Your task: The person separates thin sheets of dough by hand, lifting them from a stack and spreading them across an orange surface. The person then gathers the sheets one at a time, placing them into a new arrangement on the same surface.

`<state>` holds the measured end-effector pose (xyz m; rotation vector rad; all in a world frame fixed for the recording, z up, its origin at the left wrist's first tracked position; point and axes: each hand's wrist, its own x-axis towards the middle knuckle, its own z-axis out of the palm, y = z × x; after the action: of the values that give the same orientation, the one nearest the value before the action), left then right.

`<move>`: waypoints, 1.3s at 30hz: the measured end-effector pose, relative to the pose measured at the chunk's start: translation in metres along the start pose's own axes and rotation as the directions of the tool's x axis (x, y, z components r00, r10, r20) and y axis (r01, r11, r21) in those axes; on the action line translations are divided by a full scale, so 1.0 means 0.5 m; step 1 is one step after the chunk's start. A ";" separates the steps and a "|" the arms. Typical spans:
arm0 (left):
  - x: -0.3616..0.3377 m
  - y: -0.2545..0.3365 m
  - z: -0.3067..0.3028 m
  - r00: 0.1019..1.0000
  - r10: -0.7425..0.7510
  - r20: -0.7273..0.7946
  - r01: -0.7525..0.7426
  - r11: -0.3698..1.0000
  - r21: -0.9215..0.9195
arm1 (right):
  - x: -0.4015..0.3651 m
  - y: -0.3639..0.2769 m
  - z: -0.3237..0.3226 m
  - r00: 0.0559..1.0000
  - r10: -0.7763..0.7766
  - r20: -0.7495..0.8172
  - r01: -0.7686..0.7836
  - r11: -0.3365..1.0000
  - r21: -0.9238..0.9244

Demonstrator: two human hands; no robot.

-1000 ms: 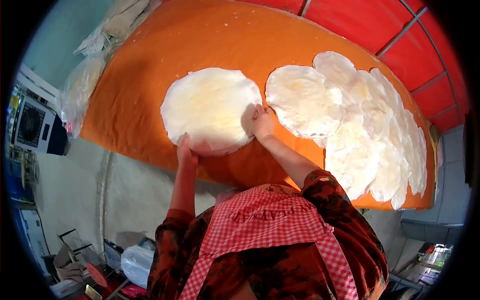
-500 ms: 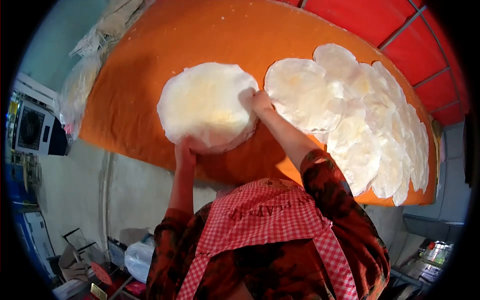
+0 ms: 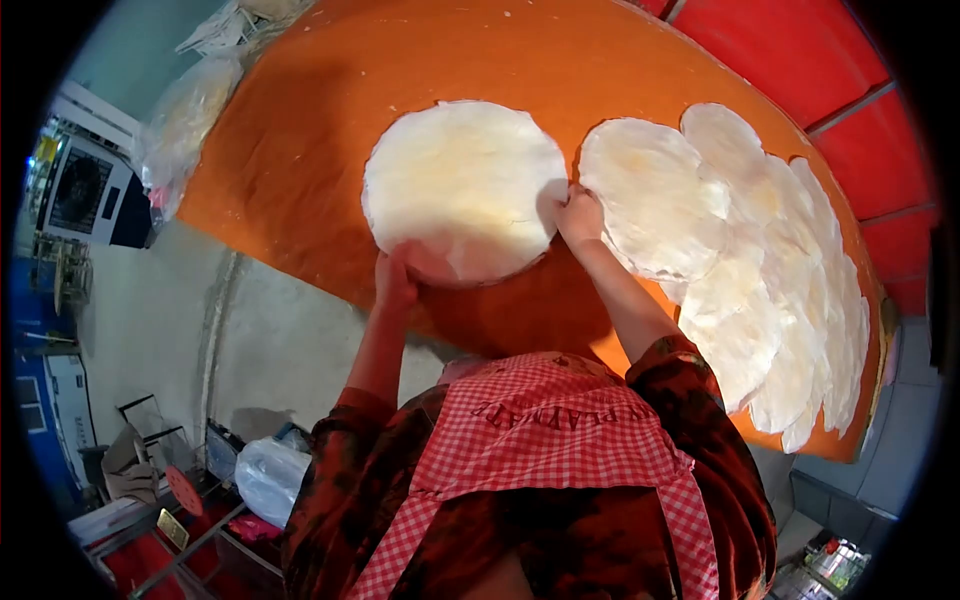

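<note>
Right hand (image 3: 580, 215) slid outward, left hand (image 3: 395, 282) pinching flatbread (image 3: 465, 185) (near edge)

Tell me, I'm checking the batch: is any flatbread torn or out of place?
Nothing stands out. The flatbread between left hand and right hand lies round and whole on the orange cloth; the others overlap neatly.

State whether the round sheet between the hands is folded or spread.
Spread: the round sheet shows a full circle on the orange surface.
</note>
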<state>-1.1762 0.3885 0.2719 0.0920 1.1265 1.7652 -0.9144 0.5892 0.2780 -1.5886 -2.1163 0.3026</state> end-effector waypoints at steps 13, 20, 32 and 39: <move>0.010 -0.008 -0.001 0.995 0.008 -0.096 -0.008 1.000 0.004 | -0.044 -0.064 -0.079 0.709 0.271 0.651 -0.702 0.357 0.616; 0.066 -0.032 -0.080 0.969 -0.107 0.221 0.082 0.989 0.123 | -0.048 -0.014 0.007 0.957 0.243 0.156 -0.284 0.893 0.350; -0.182 -0.010 0.156 0.737 0.567 0.369 -0.674 0.573 0.466 | -0.183 0.200 -0.238 0.974 -0.198 -0.106 0.178 0.968 -0.176; -0.158 -0.259 0.297 0.715 -0.299 0.632 -0.171 0.802 0.572 | -0.178 0.243 -0.233 0.972 -0.231 0.050 0.236 0.936 -0.262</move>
<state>-0.9694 0.4321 0.2950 1.0235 1.0275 1.0509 -0.7354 0.5295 0.3036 -1.4545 -2.4136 -0.0510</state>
